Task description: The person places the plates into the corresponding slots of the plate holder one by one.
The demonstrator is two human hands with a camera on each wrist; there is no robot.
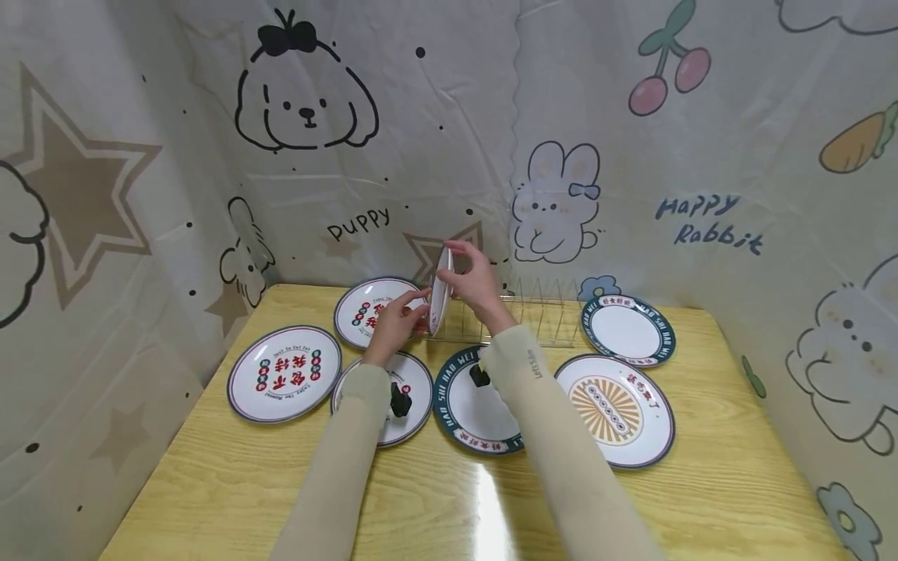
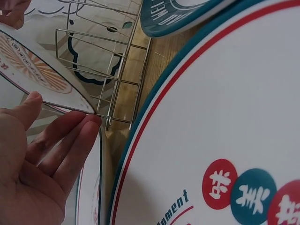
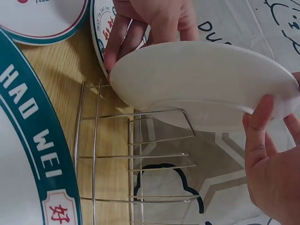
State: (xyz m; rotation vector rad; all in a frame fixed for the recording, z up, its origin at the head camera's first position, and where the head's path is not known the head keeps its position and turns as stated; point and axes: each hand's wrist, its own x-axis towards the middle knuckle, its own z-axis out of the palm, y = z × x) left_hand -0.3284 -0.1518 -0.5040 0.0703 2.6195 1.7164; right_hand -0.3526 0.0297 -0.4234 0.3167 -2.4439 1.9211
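Observation:
A white plate [image 1: 440,294] stands nearly on edge at the left end of a wire dish rack [image 1: 540,343]. Its face carries an orange sunburst print [image 2: 37,65], while its plain white back [image 3: 201,79] shows in the right wrist view. My left hand [image 1: 396,323] pinches the lower rim between thumb and fingers. Higher up, my right hand [image 1: 475,284] grips the opposite edge. In the right wrist view, the plate's lower edge overlaps the first wire divider [image 3: 161,112] of the rack.
Plates lie flat around the rack: a red-lettered plate [image 1: 281,378], another behind it [image 1: 361,300], a teal-rimmed plate [image 1: 477,421] in the middle, a sunburst plate [image 1: 617,413] and a teal-rimmed plate [image 1: 627,331] at right. A printed curtain [image 1: 435,117] hangs behind the table.

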